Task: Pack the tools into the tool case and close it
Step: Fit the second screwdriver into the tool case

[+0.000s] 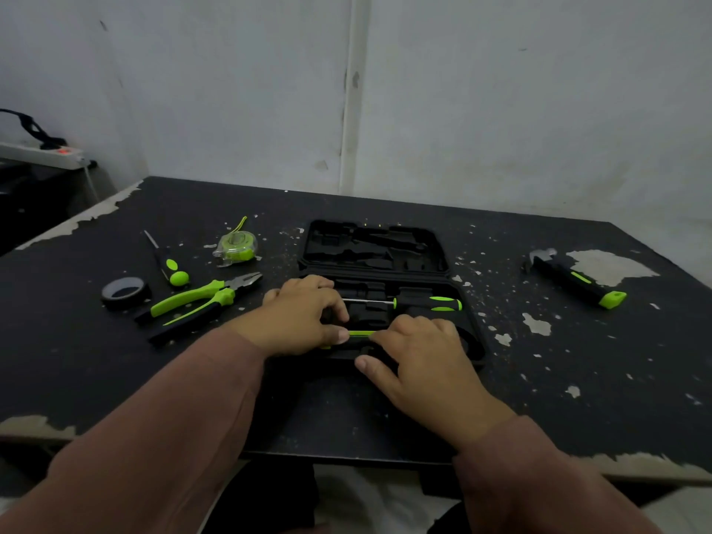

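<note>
The black tool case [375, 246] lies open in the middle of the table, its lid laid flat toward the wall. A green-handled screwdriver [420, 303] rests in the near tray. Both hands are over that tray: my left hand [296, 316] and my right hand [418, 360] press on a thin green-and-black tool [361, 333], mostly hidden under the fingers. To the left on the table lie green pliers [200, 298], a small screwdriver [167, 264], a tape measure [235, 244] and a roll of black tape [125, 291]. A hammer [574, 279] lies at the right.
The black table top [558, 379] is chipped, with pale flakes scattered about. A white wall stands close behind it. A power strip [42, 153] with a red light sits on a surface at the far left. The table's near edge runs below my forearms.
</note>
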